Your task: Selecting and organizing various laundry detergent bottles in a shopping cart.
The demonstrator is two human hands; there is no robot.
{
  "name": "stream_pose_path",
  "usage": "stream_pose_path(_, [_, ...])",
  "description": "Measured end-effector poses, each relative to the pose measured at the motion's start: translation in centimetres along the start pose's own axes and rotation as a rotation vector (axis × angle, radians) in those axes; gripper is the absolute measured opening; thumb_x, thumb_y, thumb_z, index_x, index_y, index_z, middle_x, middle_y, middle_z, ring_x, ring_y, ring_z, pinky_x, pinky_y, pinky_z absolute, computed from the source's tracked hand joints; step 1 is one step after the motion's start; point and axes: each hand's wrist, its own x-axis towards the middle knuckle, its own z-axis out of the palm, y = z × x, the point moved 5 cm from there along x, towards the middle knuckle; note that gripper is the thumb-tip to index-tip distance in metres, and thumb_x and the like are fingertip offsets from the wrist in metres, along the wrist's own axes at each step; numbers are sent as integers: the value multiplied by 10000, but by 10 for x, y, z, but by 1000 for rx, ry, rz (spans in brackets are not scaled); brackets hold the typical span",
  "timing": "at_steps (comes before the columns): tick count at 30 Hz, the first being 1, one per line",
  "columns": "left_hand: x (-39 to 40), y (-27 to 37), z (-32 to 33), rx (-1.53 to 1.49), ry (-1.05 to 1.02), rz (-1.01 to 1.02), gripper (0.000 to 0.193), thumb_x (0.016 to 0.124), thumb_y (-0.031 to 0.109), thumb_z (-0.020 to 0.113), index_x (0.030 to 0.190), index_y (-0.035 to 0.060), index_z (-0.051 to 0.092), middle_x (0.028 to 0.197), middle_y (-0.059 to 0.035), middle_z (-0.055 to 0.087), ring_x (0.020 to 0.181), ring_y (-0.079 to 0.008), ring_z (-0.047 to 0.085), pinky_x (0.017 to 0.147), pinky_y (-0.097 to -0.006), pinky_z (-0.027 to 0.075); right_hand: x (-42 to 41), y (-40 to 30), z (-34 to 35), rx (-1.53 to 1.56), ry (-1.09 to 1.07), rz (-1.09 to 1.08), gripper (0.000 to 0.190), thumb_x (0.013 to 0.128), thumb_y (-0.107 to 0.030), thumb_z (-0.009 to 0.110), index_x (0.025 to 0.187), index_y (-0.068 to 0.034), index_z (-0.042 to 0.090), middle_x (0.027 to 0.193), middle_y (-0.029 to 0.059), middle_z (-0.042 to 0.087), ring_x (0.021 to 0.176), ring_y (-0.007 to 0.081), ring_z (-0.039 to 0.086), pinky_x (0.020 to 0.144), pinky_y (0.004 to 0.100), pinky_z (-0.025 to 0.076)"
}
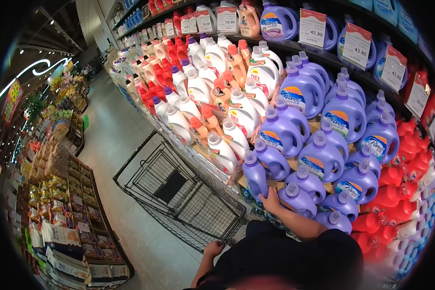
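A black wire shopping cart (pixel 203 214) stands on the floor to the left of my body. My left hand (pixel 214 248) is closed around its near rim. My right hand (pixel 270 201) is at the lower side of a purple plastic detergent bottle (pixel 253 174) with a clear cap, at the display's front corner. The fingers rest against the bottle's lower body; part of the grip is hidden. This bottle stands slightly turned from its neighbours. Beside it are several matching purple bottles (pixel 317 161) with blue and orange labels, one purple bottle (pixel 297 203) just right of my hand.
White detergent bottles (pixel 243 108), peach bottles (pixel 223 96) and red bottles (pixel 386 197) fill the stepped display. Price cards (pixel 311 29) hang along the upper shelf. Across the tiled aisle (pixel 112 134) is a rack of packaged snacks (pixel 76 206).
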Motion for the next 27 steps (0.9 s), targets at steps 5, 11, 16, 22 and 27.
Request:
stream_pose_path(5, [-1,-2,3,-18,-4,-3,498,918,605,557,1164,223,760,1082,-140,756,1063,-356,702,910,-477,550,-5,-16,1,278,-245,90,521,794,-237,846,1182,27,620,1094,198,698,1004,349,684,880,432,536])
stream_pose_path(11, [-1,-4,3,-17,25,67,493,912,595,577,1106,181,761,1033,-150,757,1023,-373,708,890,-484,556,-12,-2,23,541,-446,232,400,799,-227,858,1045,14,654,945,110,705,846,193,673,760,347,525])
stream_pose_path(16, [-1,-16,8,-95,55,141,508,909,586,602,1072,125,738,972,-164,754,992,-376,712,878,-489,554,-23,-30,16,703,-459,354,264,843,-212,826,881,-30,639,637,21,583,536,121,547,527,302,430])
stream_pose_path(22, [-3,-24,-6,-357,150,257,622,961,597,556,1114,4,663,920,-245,728,931,-415,710,839,-496,550,0,-68,6,371,-623,291,372,835,-320,832,718,-32,627,580,47,577,464,143,526,454,317,413])
stream_pose_path(27, [-2,-34,4,-259,260,223,641,977,613,527,1143,5,644,926,-258,729,936,-423,710,834,-494,552,-35,-131,13,-93,-924,58,496,817,-457,832,646,-49,609,570,41,574,467,135,535,449,304,405])
